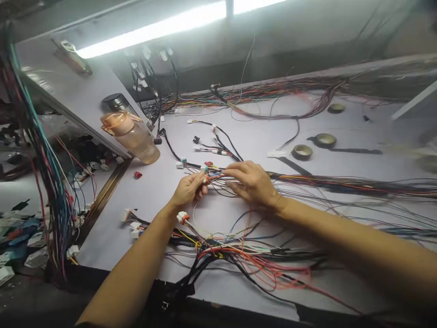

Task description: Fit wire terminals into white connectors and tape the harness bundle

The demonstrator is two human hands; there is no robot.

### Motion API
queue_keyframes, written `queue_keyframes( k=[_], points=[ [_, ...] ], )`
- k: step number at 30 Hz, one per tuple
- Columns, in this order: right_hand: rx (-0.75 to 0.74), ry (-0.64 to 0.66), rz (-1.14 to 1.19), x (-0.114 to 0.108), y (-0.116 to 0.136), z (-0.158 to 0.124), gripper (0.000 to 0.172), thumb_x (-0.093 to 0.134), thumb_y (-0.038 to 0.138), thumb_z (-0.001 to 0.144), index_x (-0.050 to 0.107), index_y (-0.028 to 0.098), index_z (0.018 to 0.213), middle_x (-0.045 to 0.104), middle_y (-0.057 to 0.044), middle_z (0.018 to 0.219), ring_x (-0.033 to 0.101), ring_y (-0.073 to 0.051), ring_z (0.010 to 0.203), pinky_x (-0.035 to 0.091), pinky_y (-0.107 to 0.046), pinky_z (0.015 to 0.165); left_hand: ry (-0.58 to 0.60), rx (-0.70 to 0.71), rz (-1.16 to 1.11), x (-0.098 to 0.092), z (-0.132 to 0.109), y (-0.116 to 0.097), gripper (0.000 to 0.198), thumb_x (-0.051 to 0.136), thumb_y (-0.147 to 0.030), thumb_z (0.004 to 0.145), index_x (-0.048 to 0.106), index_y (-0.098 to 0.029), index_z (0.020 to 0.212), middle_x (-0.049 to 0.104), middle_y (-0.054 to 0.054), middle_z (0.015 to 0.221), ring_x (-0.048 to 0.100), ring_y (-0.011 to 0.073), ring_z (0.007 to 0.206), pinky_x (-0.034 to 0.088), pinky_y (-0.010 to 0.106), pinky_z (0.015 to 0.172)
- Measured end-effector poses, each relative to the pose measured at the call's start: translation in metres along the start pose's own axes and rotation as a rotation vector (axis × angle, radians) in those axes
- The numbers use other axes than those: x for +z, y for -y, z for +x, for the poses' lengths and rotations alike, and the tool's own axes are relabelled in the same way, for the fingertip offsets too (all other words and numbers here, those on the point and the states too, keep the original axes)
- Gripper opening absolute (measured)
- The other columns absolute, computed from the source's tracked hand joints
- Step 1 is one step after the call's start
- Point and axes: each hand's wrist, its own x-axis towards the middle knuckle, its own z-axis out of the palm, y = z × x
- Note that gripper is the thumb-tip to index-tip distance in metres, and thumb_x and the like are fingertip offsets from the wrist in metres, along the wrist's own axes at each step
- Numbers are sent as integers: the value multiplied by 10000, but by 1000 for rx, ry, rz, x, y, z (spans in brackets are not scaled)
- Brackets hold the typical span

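Note:
My left hand (188, 188) is closed in a pinch on a small connector (205, 178) at the end of a multicoloured wire bundle (341, 183). My right hand (251, 183) lies over the same bundle just right of the connector, its fingers curled onto the wires. The bundle runs off to the right across the white table (259, 136). A tangle of red, black and coloured wires (252, 259) with white plugs lies below my hands near the front edge.
A peach water bottle (131, 133) lies at the left beside a slanted board. Three tape rolls (302, 151) sit at the right rear. More wire harnesses (259, 95) run along the back. Hanging wires and bins of connectors (51, 182) fill the left side.

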Motion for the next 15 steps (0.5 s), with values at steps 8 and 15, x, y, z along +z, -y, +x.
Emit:
queue_keyframes(
  k=[8,15],
  points=[
    [-100,103,108,16,-23,19,179,551,272,930,674,219,1051,698,-32,999,615,-162,863,385,-300,736,4,-85,-124,1,-10,-13,333,560,-469,875,623,-149,810,496,-39,473,378,59,428,268,190,440],
    [-167,-26,130,18,-25,16,255,441,297,987,686,235,1019,705,-10,929,607,-118,776,398,-258,648,22,-159,-279,10,-14,-23,274,604,-408,859,671,-147,815,526,-5,553,423,73,485,338,199,492]
  ],
)
